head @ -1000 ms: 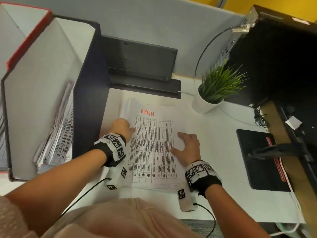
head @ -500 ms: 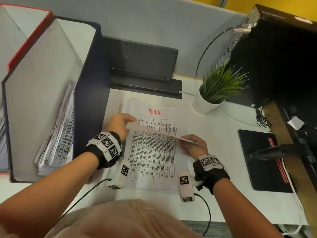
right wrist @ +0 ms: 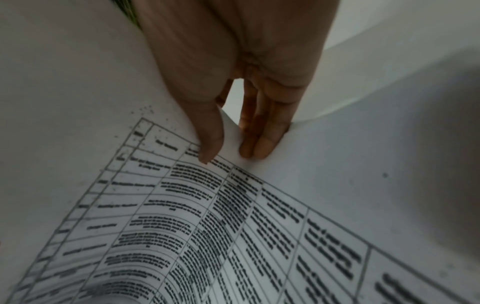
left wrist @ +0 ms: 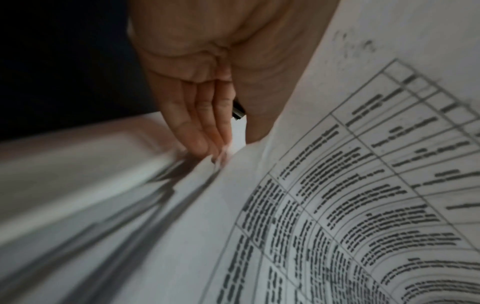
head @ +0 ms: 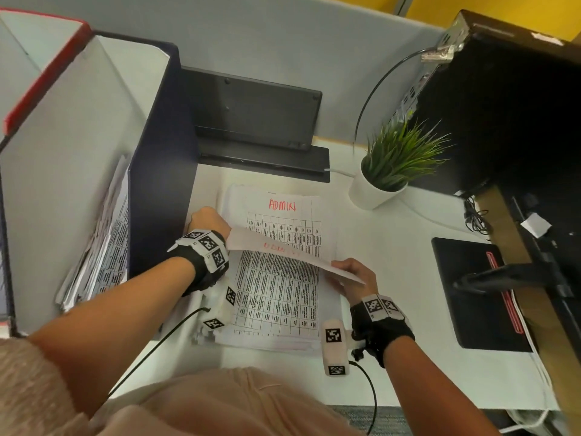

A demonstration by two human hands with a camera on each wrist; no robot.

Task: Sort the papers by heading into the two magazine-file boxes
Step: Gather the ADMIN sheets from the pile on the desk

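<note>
A stack of printed table sheets (head: 276,297) lies on the white desk, and the exposed page is headed ADMIN (head: 282,205) in red. Both hands lift the top sheet (head: 283,251), whose far edge curls toward me so red lettering shows through its back. My left hand (head: 207,220) pinches its left corner between thumb and fingers (left wrist: 205,131). My right hand (head: 353,273) pinches its right edge, thumb (right wrist: 210,142) on the printed side. The navy file box (head: 160,158) stands left of the stack with papers (head: 107,240) inside. A red-edged box (head: 47,67) stands beyond it.
A potted plant (head: 386,171) stands right of the stack. A black stand (head: 251,121) sits behind the papers against the partition. On the right are a black pad (head: 471,294), a dark computer case (head: 503,105) and cables.
The top sheet lay flat under both hands a second ago. Both hands have since taken hold of it and raised its far edge toward me, uncovering another ADMIN page beneath.
</note>
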